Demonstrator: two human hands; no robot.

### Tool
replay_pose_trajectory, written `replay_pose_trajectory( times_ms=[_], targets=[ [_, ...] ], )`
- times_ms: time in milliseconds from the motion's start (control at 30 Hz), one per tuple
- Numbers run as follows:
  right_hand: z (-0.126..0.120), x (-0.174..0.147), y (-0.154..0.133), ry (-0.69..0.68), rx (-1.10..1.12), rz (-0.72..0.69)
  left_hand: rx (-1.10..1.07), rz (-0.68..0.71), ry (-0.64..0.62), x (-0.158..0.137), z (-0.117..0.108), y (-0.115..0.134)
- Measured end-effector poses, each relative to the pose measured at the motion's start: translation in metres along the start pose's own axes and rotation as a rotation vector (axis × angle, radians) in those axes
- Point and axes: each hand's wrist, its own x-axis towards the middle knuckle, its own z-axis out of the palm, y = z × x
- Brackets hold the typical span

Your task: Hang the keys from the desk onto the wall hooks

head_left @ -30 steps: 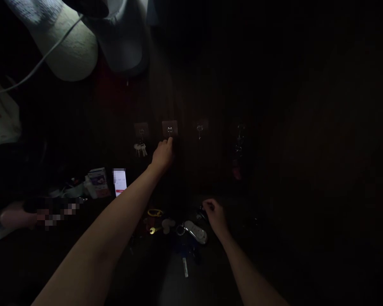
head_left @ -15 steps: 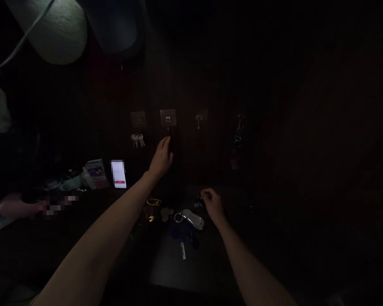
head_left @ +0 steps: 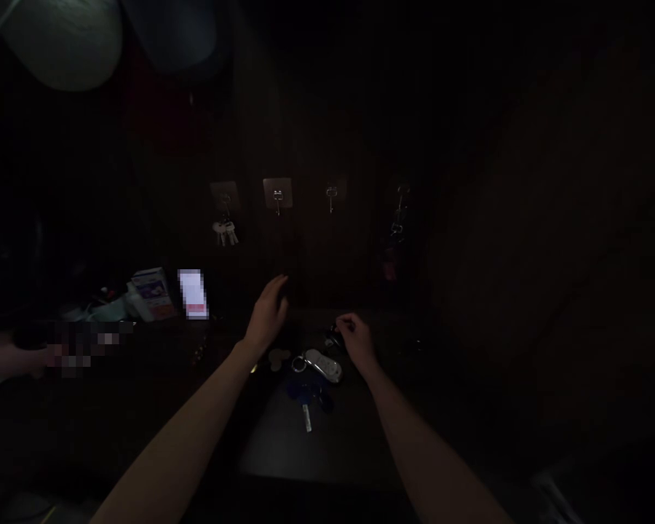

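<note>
At the far left edge we see another person's hand [head_left: 11, 356] resting low on the dark table [head_left: 284, 451], and just right of it a small white box [head_left: 151, 287] and a lit phone screen [head_left: 192, 293] standing near the table's far side. On the dark wall beyond, we make out a row of stick-on hooks: the leftmost hook [head_left: 225, 196] carries a bunch of keys [head_left: 225, 233], the second hook [head_left: 277, 194] and the third hook [head_left: 331, 195] look bare, and something dark hangs from a fourth [head_left: 398, 215] further right, too dim for us to name. Our left hand [head_left: 266, 314] hangs in the air below the second hook, well apart from it, fingers loosely spread and holding nothing that we can see; there is open dark space between it and the wall. Beneath and just right of it lies a scatter of key things on the table: a pale round tag [head_left: 278, 358], a white key fob [head_left: 323, 365] with a ring, and a blue tag with a key [head_left: 306, 407] nearer to us. Our right hand [head_left: 356, 340] sits just right of the fob, fingers curled in over a small dark thing at the pile's far edge; we cannot tell whether it is truly gripped. To the right, everything fades into darkness.
</note>
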Motion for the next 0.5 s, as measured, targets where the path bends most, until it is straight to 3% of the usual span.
replay_pose_trajectory(
  times_ms=[133,333,500],
  targets=[
    [0.0,0.002,0.003,-0.007,-0.011,-0.005,-0.018,-0.094,-0.134,-0.034,0.007,0.002],
    [-0.002,0.003,0.002,-0.056,-0.054,-0.027,0.003,-0.027,-0.286,-0.065,0.013,0.011],
    [-0.009,-0.003,-0.004,-0.25,-0.235,-0.167,0.02,-0.004,-0.352,-0.078,0.014,0.017]
  ],
)
